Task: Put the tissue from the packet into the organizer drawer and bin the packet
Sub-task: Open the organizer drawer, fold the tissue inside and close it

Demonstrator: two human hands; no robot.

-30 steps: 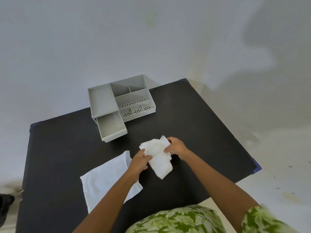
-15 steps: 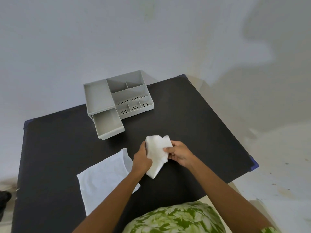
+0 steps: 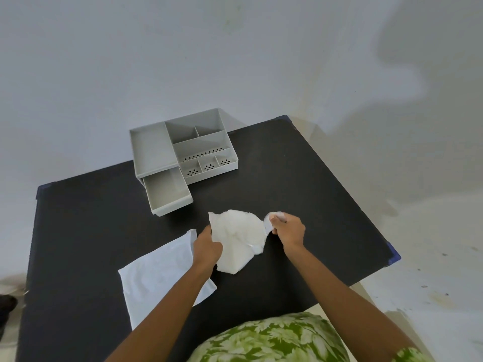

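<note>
Black table [image 3: 300,184] w/ white sheet [image 3: 156,278] lying flat, front-left.

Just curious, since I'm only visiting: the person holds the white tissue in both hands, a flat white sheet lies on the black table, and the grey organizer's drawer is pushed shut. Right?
Not quite. In the head view the organizer has its drawer pulled open and empty, not shut. The rest holds: the left hand and right hand both grip the tissue, and the flat white sheet lies on the black table.

Soft even daylight, big shadow on wall [image 3: 418,74], wide-angle bend at edges, sharp.
</note>
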